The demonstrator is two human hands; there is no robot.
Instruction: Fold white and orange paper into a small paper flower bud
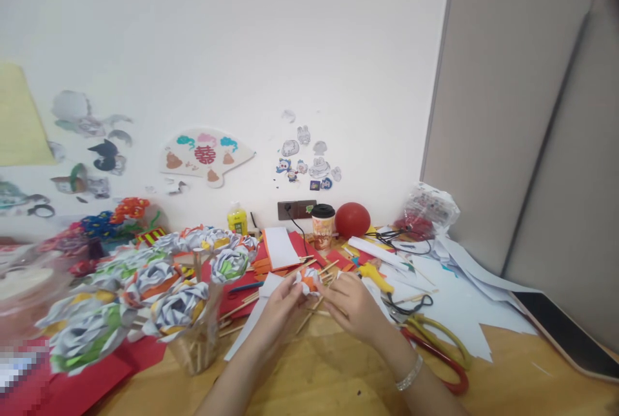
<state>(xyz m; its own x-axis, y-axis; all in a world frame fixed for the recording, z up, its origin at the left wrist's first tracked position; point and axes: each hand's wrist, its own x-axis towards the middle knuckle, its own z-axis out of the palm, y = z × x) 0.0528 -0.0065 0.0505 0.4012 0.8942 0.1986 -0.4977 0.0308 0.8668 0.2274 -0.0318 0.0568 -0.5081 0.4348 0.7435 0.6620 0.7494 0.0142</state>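
Note:
A small white and orange paper flower (308, 279) is between my two hands above the wooden table (309, 384). My left hand (283, 300) is closed on its left side. On the right, my right hand (352, 305) has its fingers bent and pressed together beside the flower; what they pinch is too small to make out. Wooden sticks (246, 303) lie behind and left of my hands. Finished-looking paper flowers (178, 306) in white, green, orange and yellow stand in a clear cup (196, 351) at the left.
Right of my hands are a yellow glue gun (376, 278), scissors (442, 355), white paper sheets (459, 306) and a phone (568, 332). Behind them stand a lidded cup (323, 227), a red balloon (353, 220) and a yellow bottle (237, 219). Red paper (97, 380) lies front left.

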